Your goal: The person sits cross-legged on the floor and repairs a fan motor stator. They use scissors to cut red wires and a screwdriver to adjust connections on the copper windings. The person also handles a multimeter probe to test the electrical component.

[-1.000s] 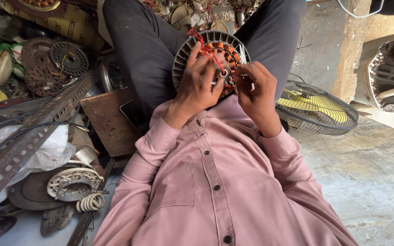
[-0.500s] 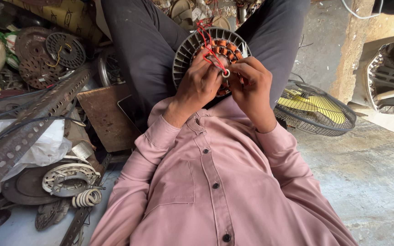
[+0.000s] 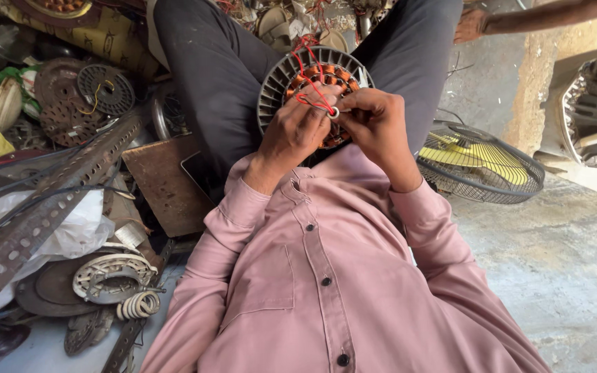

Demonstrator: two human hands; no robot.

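In the head view, a round fan motor point(image 3: 312, 83) with grey ribs and orange copper windings is seen resting in the lap, between the dark trouser legs point(image 3: 215, 76). The left hand point(image 3: 295, 135) is laid over the lower part of the motor, its fingers pinched on a red wire point(image 3: 310, 97) that loops across the windings. The right hand point(image 3: 374, 121) is held just beside it, fingertips closed on a small pale ring-shaped piece point(image 3: 334, 112) at the end of the wire; the two hands are touching there. A pink buttoned shirt point(image 3: 326, 276) fills the lower frame. On the floor at the right, a wire fan guard point(image 3: 481, 166) with yellow blades is seen. At the left, a perforated metal bar point(image 3: 43, 207), a white plastic bag point(image 3: 70, 231), a rusty plate point(image 3: 164, 183) and round motor parts point(image 3: 108, 276) are piled. Another person's hand point(image 3: 471, 24) is seen near the top right corner.
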